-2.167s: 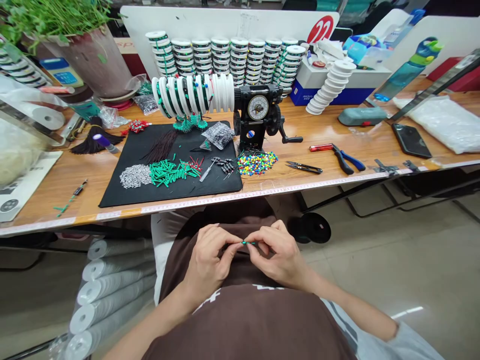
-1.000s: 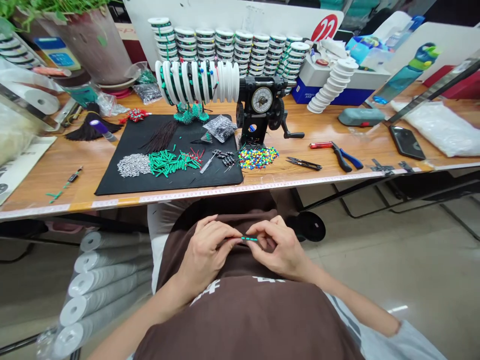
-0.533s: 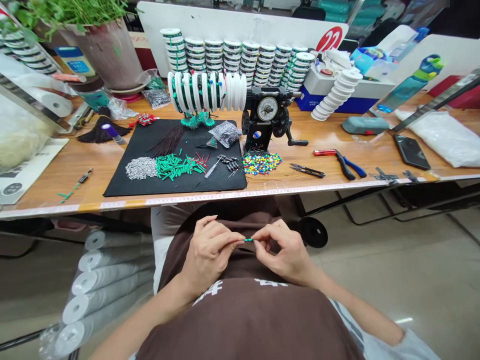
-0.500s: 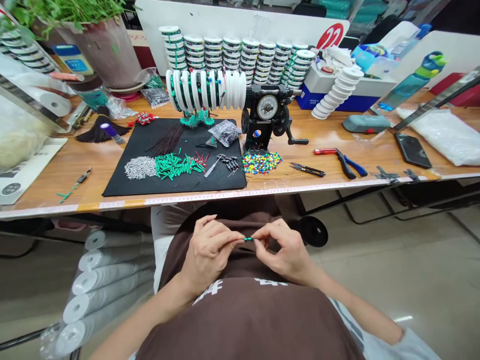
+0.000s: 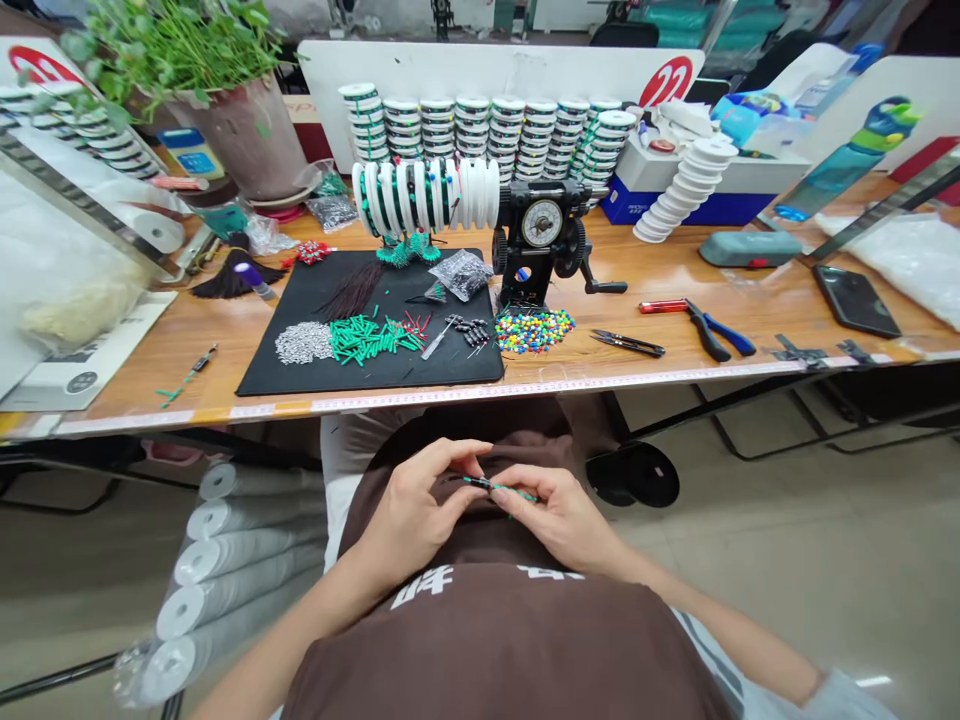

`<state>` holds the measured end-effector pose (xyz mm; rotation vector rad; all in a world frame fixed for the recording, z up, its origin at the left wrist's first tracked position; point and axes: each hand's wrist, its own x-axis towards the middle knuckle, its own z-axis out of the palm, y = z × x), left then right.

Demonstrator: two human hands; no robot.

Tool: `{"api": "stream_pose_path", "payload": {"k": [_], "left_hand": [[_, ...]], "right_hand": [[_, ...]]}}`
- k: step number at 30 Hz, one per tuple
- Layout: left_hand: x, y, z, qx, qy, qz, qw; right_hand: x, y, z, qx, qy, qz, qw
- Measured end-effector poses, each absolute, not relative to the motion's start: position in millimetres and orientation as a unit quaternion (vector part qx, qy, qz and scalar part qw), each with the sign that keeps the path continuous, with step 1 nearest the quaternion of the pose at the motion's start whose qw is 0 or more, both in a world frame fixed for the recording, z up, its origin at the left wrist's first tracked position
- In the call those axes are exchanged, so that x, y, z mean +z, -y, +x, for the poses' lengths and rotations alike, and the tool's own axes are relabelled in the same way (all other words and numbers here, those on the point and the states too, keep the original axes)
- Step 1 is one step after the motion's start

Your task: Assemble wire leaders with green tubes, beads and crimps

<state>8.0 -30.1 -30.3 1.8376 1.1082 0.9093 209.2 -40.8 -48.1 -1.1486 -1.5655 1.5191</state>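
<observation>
Nearest, a brown apron (image 5: 495, 640) is covering the lap, its white lettering (image 5: 424, 585) running into the folds and reading only in part. Just beyond, the right hand (image 5: 562, 505) is pinching a thin green-and-black strand (image 5: 480, 482) between thumb and fingers, which are hiding its middle; green bits are showing past them. The left hand (image 5: 420, 500) is curling around the strand's black end, thumb against it, but whether those fingertips are gripping or merely steadying cannot be told. The strand is lying level above the apron, its details too small to make out.

Under the table, white rolls (image 5: 184, 607) are sitting in a stack, their far ends fading into shadow. Above, a measuring tape (image 5: 570, 386) is edging the wooden tabletop (image 5: 660, 275). A black mat (image 5: 307, 285) is bearing green tubes (image 5: 367, 340) and grey pieces (image 5: 302, 343) too tiny to identify. Behind, a hand-cranked winding machine (image 5: 544, 225) is carrying white spools (image 5: 427, 195), partly blocking the spool stacks (image 5: 472, 125). Past the white partition (image 5: 495, 68), the room is blurring.
</observation>
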Motion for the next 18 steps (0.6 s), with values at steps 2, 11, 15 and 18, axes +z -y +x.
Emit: {"api": "stream_pose_path", "payload": {"k": [2,11,15,18], "left_hand": [[-31.3,29.4,5.4,0.373,-0.451,0.687,0.43],[-54.7,27.7,4.2,0.463,-0.449,0.308,0.699],[-52.5,32.7,13.3,0.507,-0.452,0.283,0.677],[-49.7,36.7,14.5,0.542,-0.484,0.325,0.606]], "right_hand": [[-49.4,40.2,206.3,0.6,0.577,-0.429,0.349],[-58.2,42.8,191.3,0.605,0.547,-0.436,0.381],[-58.3,44.2,185.0,0.594,0.573,-0.434,0.361],[-61.9,48.7,187.6,0.544,0.623,-0.44,0.349]]}}
